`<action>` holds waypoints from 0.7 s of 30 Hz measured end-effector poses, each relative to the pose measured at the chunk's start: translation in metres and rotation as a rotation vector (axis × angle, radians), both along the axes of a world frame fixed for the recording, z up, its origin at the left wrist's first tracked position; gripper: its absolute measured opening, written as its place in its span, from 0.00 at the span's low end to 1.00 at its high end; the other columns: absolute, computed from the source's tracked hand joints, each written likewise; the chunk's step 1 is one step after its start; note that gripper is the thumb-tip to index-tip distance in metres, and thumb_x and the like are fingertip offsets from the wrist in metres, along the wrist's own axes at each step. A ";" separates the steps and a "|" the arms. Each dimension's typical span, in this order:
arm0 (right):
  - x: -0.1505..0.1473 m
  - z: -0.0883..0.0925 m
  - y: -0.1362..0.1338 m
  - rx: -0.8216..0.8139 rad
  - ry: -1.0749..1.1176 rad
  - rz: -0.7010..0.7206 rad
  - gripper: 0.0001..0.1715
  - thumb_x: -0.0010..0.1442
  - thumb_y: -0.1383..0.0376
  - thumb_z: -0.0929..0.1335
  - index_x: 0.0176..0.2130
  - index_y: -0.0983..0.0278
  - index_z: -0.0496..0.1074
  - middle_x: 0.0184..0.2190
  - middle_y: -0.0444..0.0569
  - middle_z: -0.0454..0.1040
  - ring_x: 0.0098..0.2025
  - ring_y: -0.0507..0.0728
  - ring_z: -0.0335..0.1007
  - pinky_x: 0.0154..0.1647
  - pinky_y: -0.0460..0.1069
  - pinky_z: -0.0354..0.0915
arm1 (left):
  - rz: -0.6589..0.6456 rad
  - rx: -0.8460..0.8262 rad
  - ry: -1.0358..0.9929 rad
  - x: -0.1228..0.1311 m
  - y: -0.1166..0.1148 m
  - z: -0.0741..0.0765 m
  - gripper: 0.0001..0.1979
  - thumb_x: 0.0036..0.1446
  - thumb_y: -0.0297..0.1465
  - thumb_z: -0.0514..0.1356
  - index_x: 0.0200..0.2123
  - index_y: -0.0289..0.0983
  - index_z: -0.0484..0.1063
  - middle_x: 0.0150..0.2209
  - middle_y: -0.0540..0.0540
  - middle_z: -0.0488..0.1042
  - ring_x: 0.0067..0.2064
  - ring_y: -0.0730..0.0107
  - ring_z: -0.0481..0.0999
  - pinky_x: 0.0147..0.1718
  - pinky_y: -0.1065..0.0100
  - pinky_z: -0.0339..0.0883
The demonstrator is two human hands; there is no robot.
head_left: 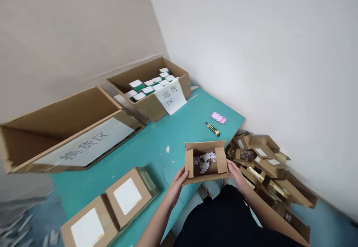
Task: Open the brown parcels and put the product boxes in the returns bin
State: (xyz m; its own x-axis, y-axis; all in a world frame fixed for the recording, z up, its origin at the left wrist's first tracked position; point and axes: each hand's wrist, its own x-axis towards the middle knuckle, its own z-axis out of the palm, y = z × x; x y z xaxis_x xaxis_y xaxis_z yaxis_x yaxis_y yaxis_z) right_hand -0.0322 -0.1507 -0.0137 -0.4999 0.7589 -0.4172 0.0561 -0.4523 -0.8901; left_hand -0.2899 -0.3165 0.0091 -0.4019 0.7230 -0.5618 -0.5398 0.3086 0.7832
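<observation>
Between my two hands I hold a small open cardboard box (189, 165) at the near edge of the green table. Its flaps are spread, and crumpled white paper (205, 162) lies inside. My left hand (178, 181) grips the box's left end, with the thumb on top by the flap. On the opposite end, my right hand (236, 173) is closed around the right side. Beyond the box, a yellow and black utility knife (212, 129) lies on the table, near a blurred pink item (218, 117).
On the green table (156, 142) stand a large carton (184, 83) of green-and-white boxes and another large carton (112, 103), both with paper signs. Two closed boxes (138, 191) with white labels sit front left. Several discarded cardboard boxes (268, 153) are heaped on the floor at right.
</observation>
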 end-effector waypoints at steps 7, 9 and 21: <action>0.091 -0.014 0.000 -0.118 0.056 -0.256 0.34 0.53 0.35 0.70 0.49 0.53 0.78 0.51 0.50 0.80 0.57 0.68 0.72 0.61 0.63 0.64 | -0.308 -0.035 0.068 0.059 0.068 -0.004 0.39 0.53 0.51 0.68 0.64 0.43 0.67 0.70 0.44 0.59 0.71 0.48 0.58 0.65 0.58 0.60; 0.121 -0.022 0.004 -0.137 0.051 -0.325 0.34 0.52 0.35 0.71 0.48 0.53 0.78 0.49 0.51 0.80 0.57 0.68 0.72 0.59 0.63 0.65 | -0.384 -0.072 0.087 0.082 0.094 -0.011 0.40 0.51 0.52 0.69 0.64 0.43 0.68 0.70 0.43 0.60 0.70 0.46 0.59 0.65 0.58 0.60; 0.328 -0.033 0.037 -0.142 -0.075 -0.767 0.38 0.49 0.33 0.71 0.45 0.58 0.78 0.48 0.53 0.81 0.54 0.68 0.74 0.54 0.60 0.68 | -0.864 0.065 0.021 0.281 0.252 -0.043 0.44 0.46 0.48 0.72 0.65 0.40 0.67 0.67 0.39 0.66 0.68 0.44 0.63 0.66 0.50 0.58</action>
